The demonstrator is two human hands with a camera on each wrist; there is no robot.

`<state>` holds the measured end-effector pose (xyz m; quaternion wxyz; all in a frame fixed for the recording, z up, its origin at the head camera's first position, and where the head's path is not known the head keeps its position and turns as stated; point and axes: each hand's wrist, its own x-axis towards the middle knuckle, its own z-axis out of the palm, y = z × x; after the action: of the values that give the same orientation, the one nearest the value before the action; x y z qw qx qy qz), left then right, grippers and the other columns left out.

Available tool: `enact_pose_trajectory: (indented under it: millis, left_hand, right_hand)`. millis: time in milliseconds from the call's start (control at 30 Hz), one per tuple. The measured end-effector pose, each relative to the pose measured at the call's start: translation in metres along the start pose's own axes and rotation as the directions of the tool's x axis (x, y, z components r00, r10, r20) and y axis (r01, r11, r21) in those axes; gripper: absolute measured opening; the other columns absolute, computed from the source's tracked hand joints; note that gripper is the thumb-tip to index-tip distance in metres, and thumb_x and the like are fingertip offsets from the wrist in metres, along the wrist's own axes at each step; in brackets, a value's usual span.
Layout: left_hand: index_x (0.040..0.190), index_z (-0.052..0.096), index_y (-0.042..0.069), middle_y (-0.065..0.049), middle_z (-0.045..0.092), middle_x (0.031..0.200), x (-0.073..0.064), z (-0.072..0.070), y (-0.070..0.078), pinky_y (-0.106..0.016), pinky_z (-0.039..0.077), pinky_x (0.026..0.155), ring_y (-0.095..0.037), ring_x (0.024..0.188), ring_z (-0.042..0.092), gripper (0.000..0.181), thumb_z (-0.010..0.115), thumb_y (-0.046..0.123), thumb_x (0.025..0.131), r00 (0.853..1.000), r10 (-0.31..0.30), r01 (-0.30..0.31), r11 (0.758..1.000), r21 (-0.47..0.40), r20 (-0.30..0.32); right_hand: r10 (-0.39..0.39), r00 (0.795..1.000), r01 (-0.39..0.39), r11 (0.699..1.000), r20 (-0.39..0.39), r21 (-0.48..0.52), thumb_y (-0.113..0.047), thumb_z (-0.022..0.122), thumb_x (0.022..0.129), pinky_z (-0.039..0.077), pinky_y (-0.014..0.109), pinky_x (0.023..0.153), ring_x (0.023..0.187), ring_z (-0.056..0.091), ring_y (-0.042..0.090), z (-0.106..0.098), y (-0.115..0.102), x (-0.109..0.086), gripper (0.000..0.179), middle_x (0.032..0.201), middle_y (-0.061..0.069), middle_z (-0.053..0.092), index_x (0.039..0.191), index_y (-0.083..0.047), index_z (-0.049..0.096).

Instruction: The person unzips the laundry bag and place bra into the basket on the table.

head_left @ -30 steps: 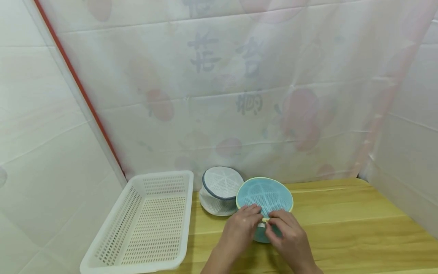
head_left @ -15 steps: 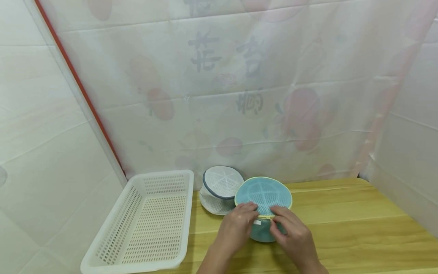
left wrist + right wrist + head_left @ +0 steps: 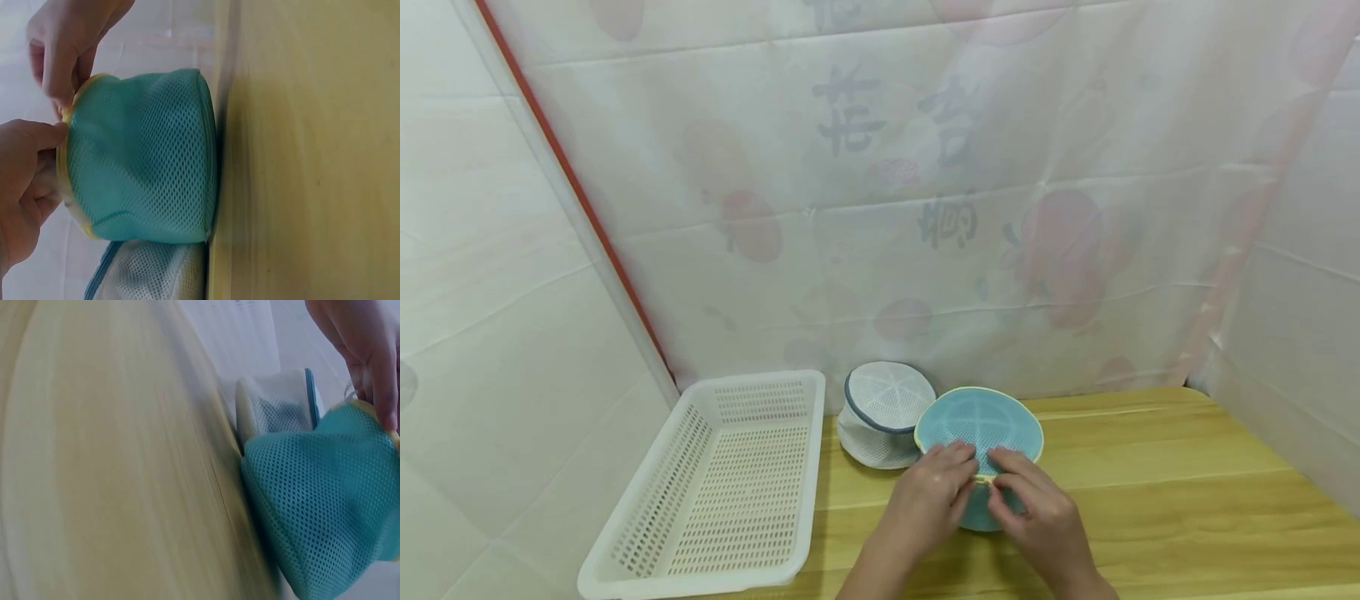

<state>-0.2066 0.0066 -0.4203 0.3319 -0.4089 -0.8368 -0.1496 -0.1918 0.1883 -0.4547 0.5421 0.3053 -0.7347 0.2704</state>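
A round blue-green mesh laundry bag (image 3: 973,417) with yellow zipper edging stands upright on the wooden table. My left hand (image 3: 925,500) pinches its near rim, thumb below and fingers over the top. Just to the right, my right hand (image 3: 1041,512) pinches the small yellow zipper pull (image 3: 983,480) at the front. In the left wrist view, the thumb of the left hand (image 3: 22,169) presses against the yellow edge of the mesh bag (image 3: 144,156). Fingers of the left hand (image 3: 372,356) also grip the rim in the right wrist view, where the right hand is hidden.
A white mesh laundry bag (image 3: 891,400) with dark blue edging sits behind and left, right beside the blue-green one. Further left is a white slotted plastic basket (image 3: 811,492). A pale printed sheet (image 3: 850,267) hangs behind the table (image 3: 1172,500).
Both hands first shifted apart, baring a white tag under the rim. Now they are closer together again, and the tag is covered. The zipper pull went slightly right, then back left.
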Motion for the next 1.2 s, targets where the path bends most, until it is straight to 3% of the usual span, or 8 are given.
enact_pose_trajectory:
  millis: [233,433,833,1200]
  left_hand:
    - [0.117,0.073,0.011,0.001,0.067,0.127,-0.001,0.004,0.005,-0.031,0.052,0.101,-0.010,0.122,0.061,0.033,0.077,0.020,0.085,1.000,-0.007,0.006,1.000,0.005,0.014]
    - [0.116,0.073,0.013,0.003,0.067,0.127,-0.001,0.008,0.005,-0.027,0.052,0.100,-0.009,0.121,0.061,0.028,0.073,0.014,0.088,1.000,0.008,-0.008,0.999,0.034,0.004]
    - [0.112,0.075,0.016,0.005,0.068,0.125,-0.001,0.007,0.002,-0.025,0.051,0.100,-0.006,0.119,0.062,0.021,0.069,0.013,0.092,1.000,0.000,0.000,0.999,0.049,0.007]
    - [0.111,0.075,0.012,-0.001,0.069,0.124,-0.004,0.001,-0.010,-0.027,0.050,0.103,-0.011,0.118,0.064,0.020,0.068,0.012,0.093,0.999,-0.034,0.034,0.999,-0.036,0.003]
  right_hand:
    - [0.024,0.999,-0.024,1.000,0.032,0.002,-0.026,0.054,0.098,0.043,0.014,0.104,0.101,0.070,0.024,0.003,-0.009,0.000,0.036,0.104,0.016,0.073,0.074,-0.004,0.070]
    - [0.037,0.999,-0.037,0.999,0.028,0.006,-0.024,0.054,0.097,0.043,0.014,0.104,0.105,0.069,0.022,0.002,-0.012,0.004,0.035,0.107,0.016,0.073,0.075,-0.003,0.070]
    - [0.038,0.999,-0.038,0.999,0.022,-0.022,-0.024,0.052,0.096,0.042,0.015,0.106,0.098,0.070,0.025,0.000,-0.008,0.004,0.035,0.102,0.016,0.074,0.073,-0.005,0.069]
    - [0.033,0.999,-0.032,0.999,0.021,-0.035,-0.017,0.054,0.089,0.043,0.013,0.103,0.099,0.070,0.026,-0.007,0.001,0.004,0.025,0.103,0.016,0.074,0.074,-0.005,0.069]
